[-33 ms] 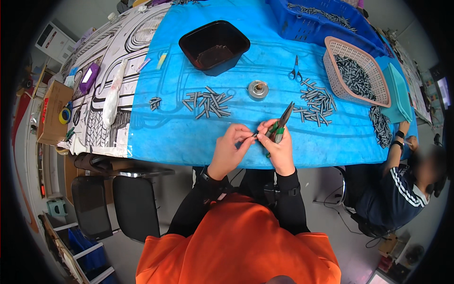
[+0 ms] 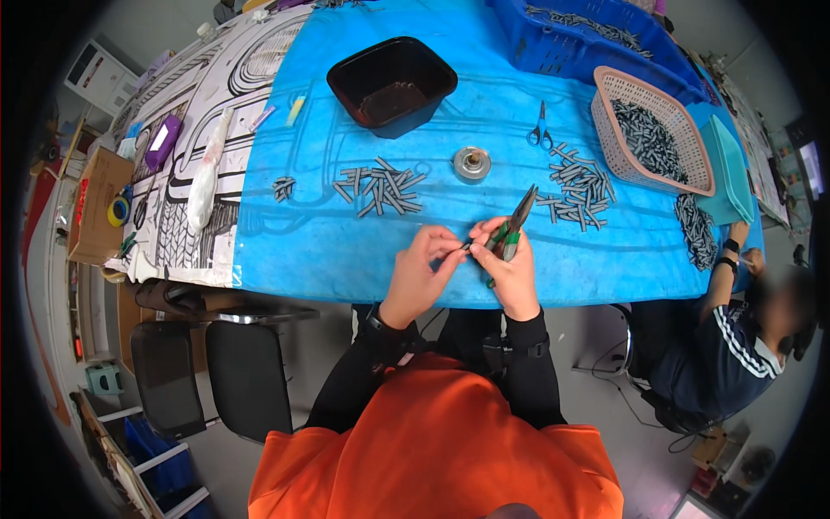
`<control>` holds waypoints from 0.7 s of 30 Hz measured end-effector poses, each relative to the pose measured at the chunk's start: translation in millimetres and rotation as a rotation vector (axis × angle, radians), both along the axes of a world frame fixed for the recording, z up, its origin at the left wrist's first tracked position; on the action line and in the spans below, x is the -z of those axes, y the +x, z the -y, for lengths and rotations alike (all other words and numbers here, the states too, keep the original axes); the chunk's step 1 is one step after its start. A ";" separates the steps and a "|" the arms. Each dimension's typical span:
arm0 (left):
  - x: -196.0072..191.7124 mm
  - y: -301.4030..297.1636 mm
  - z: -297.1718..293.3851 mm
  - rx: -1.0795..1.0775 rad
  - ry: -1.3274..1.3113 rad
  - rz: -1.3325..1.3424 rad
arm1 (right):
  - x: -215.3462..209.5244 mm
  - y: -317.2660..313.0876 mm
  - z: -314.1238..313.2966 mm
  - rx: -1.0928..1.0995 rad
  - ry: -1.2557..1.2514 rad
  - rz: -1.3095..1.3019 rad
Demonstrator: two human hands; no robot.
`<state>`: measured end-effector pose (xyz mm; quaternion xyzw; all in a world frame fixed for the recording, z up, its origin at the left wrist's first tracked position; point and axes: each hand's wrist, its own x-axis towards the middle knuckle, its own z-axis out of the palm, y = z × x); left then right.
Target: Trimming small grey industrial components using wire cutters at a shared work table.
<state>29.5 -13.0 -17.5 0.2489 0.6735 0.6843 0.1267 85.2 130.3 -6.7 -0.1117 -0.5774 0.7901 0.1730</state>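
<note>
My right hand (image 2: 510, 264) grips green-handled pliers (image 2: 516, 221), jaws pointing up and away over the blue table cover (image 2: 303, 242). My left hand (image 2: 424, 264) pinches a small grey metal piece (image 2: 460, 250) between fingertips, touching the right hand's fingers. Both hands hover at the table's near edge. A loose pile of grey metal pieces (image 2: 380, 189) lies just beyond my left hand, another pile (image 2: 577, 183) beyond my right.
A black tub (image 2: 393, 84), a round metal spool (image 2: 472, 163), scissors (image 2: 539, 130), a pink basket of grey pieces (image 2: 650, 130) and a blue crate (image 2: 596, 35) sit further back. Another person (image 2: 735, 337) sits at the right. Black chairs (image 2: 207, 372) stand at my left.
</note>
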 end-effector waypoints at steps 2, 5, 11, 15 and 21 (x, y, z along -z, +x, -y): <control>0.7 -0.7 -0.1 -0.039 -0.036 -0.085 | 0.8 -0.5 -1.7 -0.041 -0.031 0.004; 0.0 -1.1 -1.0 -0.057 -0.050 -0.097 | 0.0 -1.3 -2.3 -0.059 -0.032 0.022; -0.6 0.2 -2.7 -0.086 -0.091 -0.165 | -2.7 -2.0 -1.2 -0.046 0.020 0.054; -5.1 -0.6 -4.1 -0.109 -0.095 -0.157 | -0.9 -1.6 -2.2 -0.043 0.046 0.052; -4.4 -7.0 -0.6 0.037 -0.187 0.026 | -3.9 0.2 1.0 0.003 0.052 0.039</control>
